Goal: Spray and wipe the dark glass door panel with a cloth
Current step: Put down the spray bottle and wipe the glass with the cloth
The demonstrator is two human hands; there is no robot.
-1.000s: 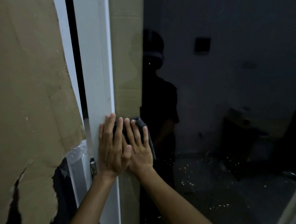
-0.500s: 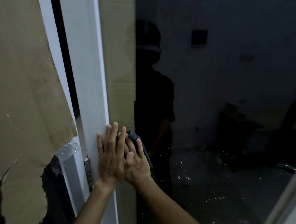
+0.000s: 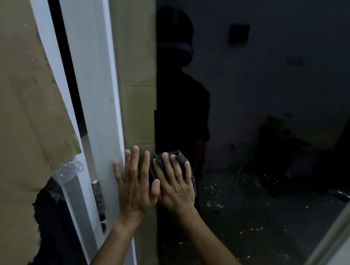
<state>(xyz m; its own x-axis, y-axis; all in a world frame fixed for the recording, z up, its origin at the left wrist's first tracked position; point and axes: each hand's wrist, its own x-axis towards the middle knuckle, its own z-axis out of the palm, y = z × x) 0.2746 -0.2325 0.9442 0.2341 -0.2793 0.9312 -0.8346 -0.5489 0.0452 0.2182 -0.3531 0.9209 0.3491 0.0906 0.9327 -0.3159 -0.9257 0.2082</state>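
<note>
- Here we press our right hand flat on the dark cloth, fingers spread and nearly straight, pinning it against the glass door panel; the forearm runs in from the lower right.
- Our left hand lies just beside it, palm flat and fingers straight and splayed across the white door frame and the strip of cardboard at the glass edge, gripping nothing. Its thumb touches the thumb side of the right hand, so the two hands sit together.
- The cloth is bunched, dark grey and finely speckled, with folds poking out above the right fingertips and along the hand's outer edge.
- The glass is dark, smooth and reflective; we see a dim silhouette in it and pale specks scattered low on the pane.
- The frame is smooth and matte white, with a small metal hinge below the left hand.
- At far left hangs a torn cardboard sheet, brown and ragged-edged, with crinkled clear plastic film at its tear.
</note>
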